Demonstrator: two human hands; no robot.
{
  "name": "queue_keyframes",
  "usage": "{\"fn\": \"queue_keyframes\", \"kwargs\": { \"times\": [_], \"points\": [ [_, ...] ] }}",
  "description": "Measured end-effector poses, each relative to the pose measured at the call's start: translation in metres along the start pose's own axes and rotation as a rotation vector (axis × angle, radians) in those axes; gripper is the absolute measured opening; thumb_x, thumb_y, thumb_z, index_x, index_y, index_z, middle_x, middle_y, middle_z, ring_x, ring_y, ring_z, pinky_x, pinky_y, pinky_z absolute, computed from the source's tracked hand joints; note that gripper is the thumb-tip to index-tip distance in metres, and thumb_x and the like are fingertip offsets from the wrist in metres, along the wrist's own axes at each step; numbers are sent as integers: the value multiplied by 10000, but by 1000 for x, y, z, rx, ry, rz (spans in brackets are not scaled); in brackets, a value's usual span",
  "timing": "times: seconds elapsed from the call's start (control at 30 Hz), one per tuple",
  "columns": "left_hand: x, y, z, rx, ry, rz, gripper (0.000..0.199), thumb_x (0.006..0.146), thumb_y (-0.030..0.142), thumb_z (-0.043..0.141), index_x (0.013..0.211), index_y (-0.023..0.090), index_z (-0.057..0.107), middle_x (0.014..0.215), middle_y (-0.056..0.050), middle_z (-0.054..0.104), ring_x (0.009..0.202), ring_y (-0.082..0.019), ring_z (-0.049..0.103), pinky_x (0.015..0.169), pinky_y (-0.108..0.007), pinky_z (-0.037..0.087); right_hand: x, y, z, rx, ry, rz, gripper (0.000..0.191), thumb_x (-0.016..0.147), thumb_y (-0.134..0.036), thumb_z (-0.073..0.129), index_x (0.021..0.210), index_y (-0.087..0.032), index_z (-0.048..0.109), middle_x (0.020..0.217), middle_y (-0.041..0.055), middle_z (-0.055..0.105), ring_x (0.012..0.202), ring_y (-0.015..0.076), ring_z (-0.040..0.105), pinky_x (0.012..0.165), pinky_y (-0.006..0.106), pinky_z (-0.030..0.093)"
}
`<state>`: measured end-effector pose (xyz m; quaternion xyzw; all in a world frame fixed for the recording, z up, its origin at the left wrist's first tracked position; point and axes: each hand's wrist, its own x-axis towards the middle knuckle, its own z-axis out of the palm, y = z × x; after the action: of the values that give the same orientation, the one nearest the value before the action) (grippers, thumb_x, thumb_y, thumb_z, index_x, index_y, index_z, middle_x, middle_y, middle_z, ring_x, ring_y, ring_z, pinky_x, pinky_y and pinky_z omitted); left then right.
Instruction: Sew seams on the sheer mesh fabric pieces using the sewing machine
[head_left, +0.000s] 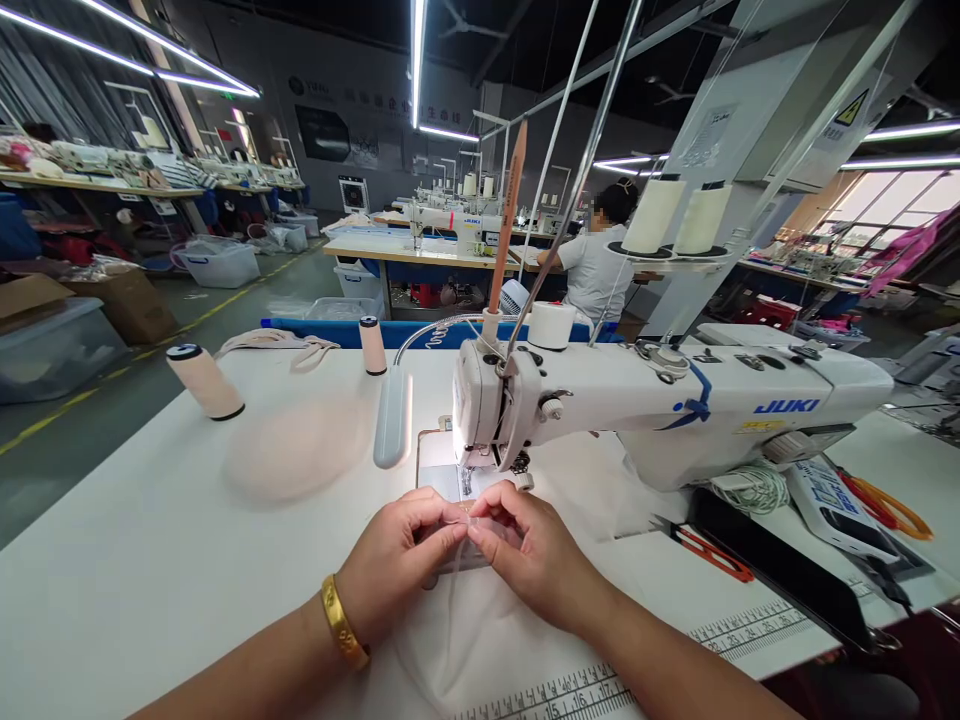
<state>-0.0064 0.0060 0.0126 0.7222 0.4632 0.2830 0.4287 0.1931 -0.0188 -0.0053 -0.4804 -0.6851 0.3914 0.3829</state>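
Just in front of the needle area of a white sewing machine (491, 410), both hands meet with their fingertips almost touching. My left hand (401, 545), with a gold bracelet at the wrist, pinches the edge of a thin, sheer pale fabric (450, 635). On the right, my right hand (529, 550) pinches the same fabric between thumb and curled fingers. The cloth hangs down from the fingertips onto the white table. A lit grey lamp (391, 420) stands left of the needle. Another piece of sheer pink fabric (300, 445) lies farther left.
Pink thread cones (204, 382) stand at the left and back. At the right lie a black phone-like slab (776, 565), orange-handled scissors (712, 552), a coiled cable (750, 488) and a white device (840, 510). A ruler strip (577, 695) runs along the front edge. A person (600, 265) sits beyond.
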Motion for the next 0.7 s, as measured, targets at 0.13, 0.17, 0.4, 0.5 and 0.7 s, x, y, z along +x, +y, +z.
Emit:
{"fn": "queue_keyframes", "kwargs": {
  "times": [0.13,0.17,0.4,0.5,0.7],
  "points": [
    [0,-1,0,-3,1,19,400,880,517,559,838,221,826,755,-37,606,733,-194,579,669,-283,470,0,-1,-2,24,-15,25,149,967,-338,636,1075,-242,673,936,9,663,840,176,588,711,278,453],
    [0,-2,0,-11,0,20,399,884,518,559,842,224,826,756,-37,602,731,-193,577,663,-281,470,0,-1,-2,26,-19,31,157,970,-339,634,1087,-245,678,949,11,665,849,179,590,714,279,453],
    [-1,-5,0,-5,1,33,414,906,524,555,807,205,801,757,-36,610,733,-188,582,675,-279,475,2,-3,-2,29,2,21,84,956,-316,625,939,-235,639,898,0,640,805,168,566,677,269,424],
    [0,-5,0,14,9,45,415,912,522,556,800,203,797,743,-29,604,719,-179,578,679,-276,469,4,-3,-1,47,5,12,121,961,-333,612,902,-227,617,873,-1,625,778,163,550,651,264,409],
    [-1,-5,2,0,35,48,384,903,523,585,791,204,768,745,-27,630,697,-174,573,640,-268,470,4,-4,-1,14,35,-16,151,953,-328,616,848,-220,628,826,-5,621,755,160,543,648,272,391]
  ]
}}
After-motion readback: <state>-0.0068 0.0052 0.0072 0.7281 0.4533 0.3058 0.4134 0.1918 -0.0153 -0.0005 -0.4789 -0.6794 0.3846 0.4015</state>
